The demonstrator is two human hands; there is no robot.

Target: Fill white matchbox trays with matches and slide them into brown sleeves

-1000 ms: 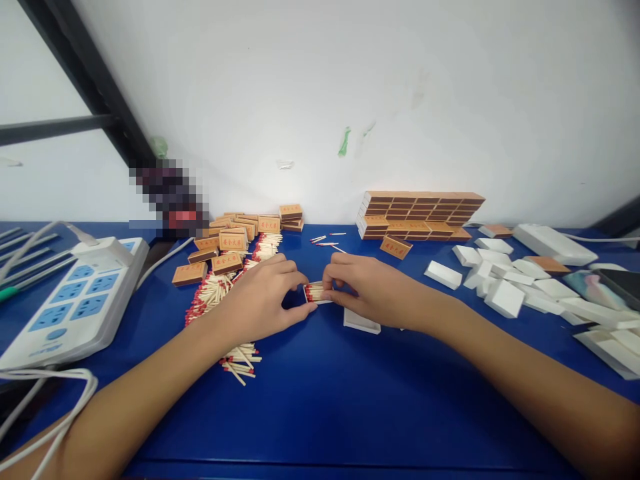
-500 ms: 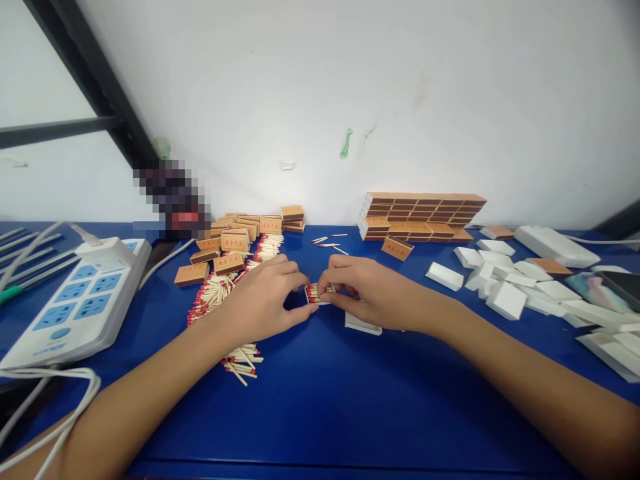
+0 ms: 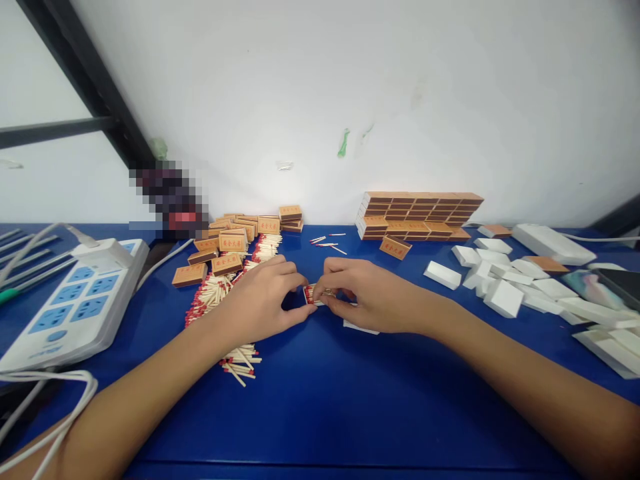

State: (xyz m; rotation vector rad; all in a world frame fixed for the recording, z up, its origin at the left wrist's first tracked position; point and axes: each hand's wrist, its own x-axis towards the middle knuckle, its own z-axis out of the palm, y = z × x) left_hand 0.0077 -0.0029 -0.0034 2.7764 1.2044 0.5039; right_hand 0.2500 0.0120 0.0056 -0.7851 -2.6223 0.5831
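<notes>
A white matchbox tray [image 3: 310, 295] holding red-tipped matches lies on the blue table between my hands. My left hand [image 3: 267, 293] grips its left end, thumb at the near side and fingers at the far side. Bent over the tray's right part, my right hand [image 3: 363, 287] has its fingertips closed on the matches there; how many it pinches is hidden. A second white tray [image 3: 361, 327] lies partly covered beneath my right hand. Under and beside my left forearm spreads a long pile of loose matches [image 3: 213, 290].
Orange matchboxes [image 3: 231, 241] stand and lie behind the pile. Matchboxes are stacked [image 3: 420, 213] against the wall, with a single matchbox [image 3: 395, 247] in front. White trays [image 3: 504, 297] are heaped right. A power strip [image 3: 75, 307] with cables lies left; a few matches [image 3: 327, 244] lie beyond my hands.
My right hand has shifted slightly over the matches in the tray, covering more of the second tray. My left hand keeps its place at the tray's left end.
</notes>
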